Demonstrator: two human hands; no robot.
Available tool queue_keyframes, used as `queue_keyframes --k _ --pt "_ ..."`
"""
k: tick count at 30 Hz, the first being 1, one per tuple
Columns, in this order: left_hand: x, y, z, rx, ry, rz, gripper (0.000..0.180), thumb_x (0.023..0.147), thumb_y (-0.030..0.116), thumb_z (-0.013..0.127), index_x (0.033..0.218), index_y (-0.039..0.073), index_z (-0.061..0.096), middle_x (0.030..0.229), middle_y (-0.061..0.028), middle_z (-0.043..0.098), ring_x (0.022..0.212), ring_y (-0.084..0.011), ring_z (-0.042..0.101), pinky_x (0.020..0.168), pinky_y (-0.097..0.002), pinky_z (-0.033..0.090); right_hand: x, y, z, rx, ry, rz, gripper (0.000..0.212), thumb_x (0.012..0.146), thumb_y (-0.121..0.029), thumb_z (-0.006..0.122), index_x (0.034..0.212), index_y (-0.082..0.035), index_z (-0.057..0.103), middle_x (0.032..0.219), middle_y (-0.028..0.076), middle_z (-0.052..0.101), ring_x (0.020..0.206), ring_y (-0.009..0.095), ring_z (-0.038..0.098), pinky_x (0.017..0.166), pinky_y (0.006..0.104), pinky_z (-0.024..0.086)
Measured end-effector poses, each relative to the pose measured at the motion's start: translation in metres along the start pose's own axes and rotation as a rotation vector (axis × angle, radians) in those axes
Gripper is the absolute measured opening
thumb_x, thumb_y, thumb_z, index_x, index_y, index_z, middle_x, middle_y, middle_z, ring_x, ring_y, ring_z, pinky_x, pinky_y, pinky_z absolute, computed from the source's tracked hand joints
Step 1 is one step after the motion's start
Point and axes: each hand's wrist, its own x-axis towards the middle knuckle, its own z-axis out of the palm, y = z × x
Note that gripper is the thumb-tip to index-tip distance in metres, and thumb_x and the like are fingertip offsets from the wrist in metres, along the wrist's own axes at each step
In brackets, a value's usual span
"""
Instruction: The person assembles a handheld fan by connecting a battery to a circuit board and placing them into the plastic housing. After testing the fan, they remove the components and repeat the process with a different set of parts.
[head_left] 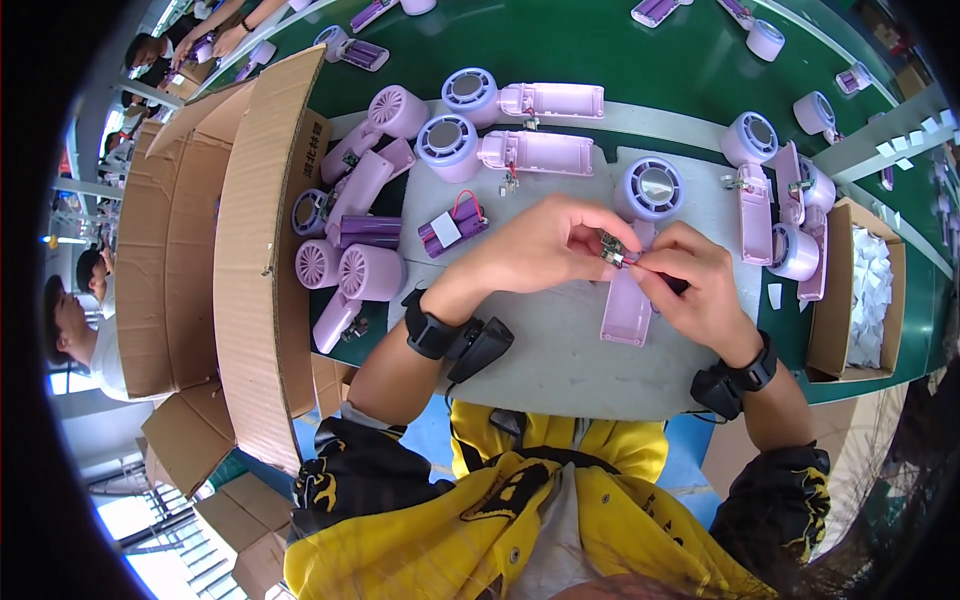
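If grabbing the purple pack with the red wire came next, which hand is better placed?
Probably the left hand: the purple pack lies on that side and nearer to it. The right hand would have to reach across. Both are busy, though, at a small circuit board and its wires.

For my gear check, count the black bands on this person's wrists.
2: a left wristband, behind the left hand, and a right wristband, behind the right hand. Both show plainly; none seems hidden.
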Motion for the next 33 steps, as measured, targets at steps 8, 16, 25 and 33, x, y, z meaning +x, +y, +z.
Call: queue_keyframes --k 8,16,25,33 --pt "-0.0004 0.0079 -0.0026 -0.055 -0.048 -0.106 0.032 0.082 -0.009 0.067 0.113 0.001 0.063 0.106 -0.0031 0.065 0.092 -0.0092 0.061 0.084 -0.0244 0.052 -0.0009 0.0009 -0.0001 -0.038 -0.024 -0.009 0.012 0.074 0.001 0.075 0.085 -0.001 0.071 0.079 0.008 0.06 0.063 0.017 0.057 0.052 0.0274 0.044" --pt "-0.0009 0.0069 -0.0014 -0.075 -0.034 -0.041 0.032 0.081 -0.008 0.069 0.111 0.001 0.062 0.104 -0.0033 0.065 0.091 -0.0098 0.062 0.082 -0.0246 0.053 -0.0003 -0.0007 -0.0011 -0.097 -0.024 -0.045 0.01 0.073 0.002 0.075 0.082 0.0 0.069 0.075 0.009 0.062 0.058 0.019 0.058 0.05 0.0296 0.044" --pt "-0.0002 0.0088 0.0037 -0.059 0.082 -0.072 0.033 0.077 -0.007 0.07 0.107 0.002 0.061 0.096 -0.0045 0.063 0.083 -0.0114 0.063 0.075 -0.0254 0.053 0.002 -0.0025 -0.0012 -0.147 -0.012 -0.081 0.007 0.074 0.001 0.074 0.078 0.0 0.067 0.07 0.01 0.062 0.056 0.023 0.059 0.049 0.0317 0.044" --pt "0.0016 0.0013 0.006 -0.111 0.094 -0.012 0.031 0.077 -0.009 0.069 0.105 0.001 0.06 0.096 -0.0049 0.064 0.083 -0.0117 0.063 0.075 -0.0255 0.053 0.0027 -0.0031 -0.0014 -0.148 -0.032 -0.057 0.008 0.075 0.001 0.074 0.079 0.0 0.067 0.071 0.01 0.062 0.057 0.024 0.059 0.049 0.0325 0.044"
